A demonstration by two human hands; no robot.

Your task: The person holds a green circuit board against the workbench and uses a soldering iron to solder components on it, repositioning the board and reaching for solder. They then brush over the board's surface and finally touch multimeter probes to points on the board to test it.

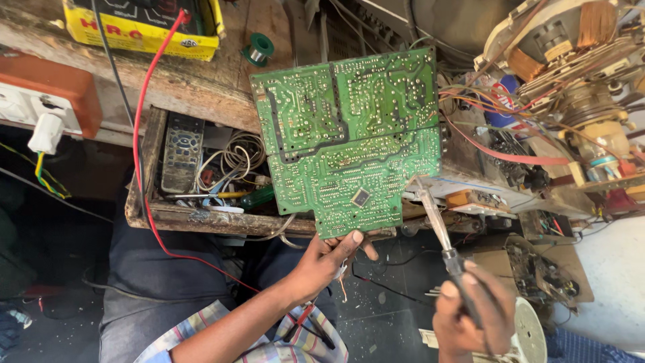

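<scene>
A large green circuit board is held up, solder side toward me, above an open wooden drawer. My left hand grips the board's lower edge, thumb on its face. My right hand is closed around the dark handle of a soldering iron. The iron's metal tip points up and touches the board's lower right corner. A small black chip sits on the board near its bottom.
The drawer holds a remote control, coiled wires and screwdrivers. A red wire runs down from a yellow box. A solder spool lies on the wooden bench. An opened set with a copper coil stands at right.
</scene>
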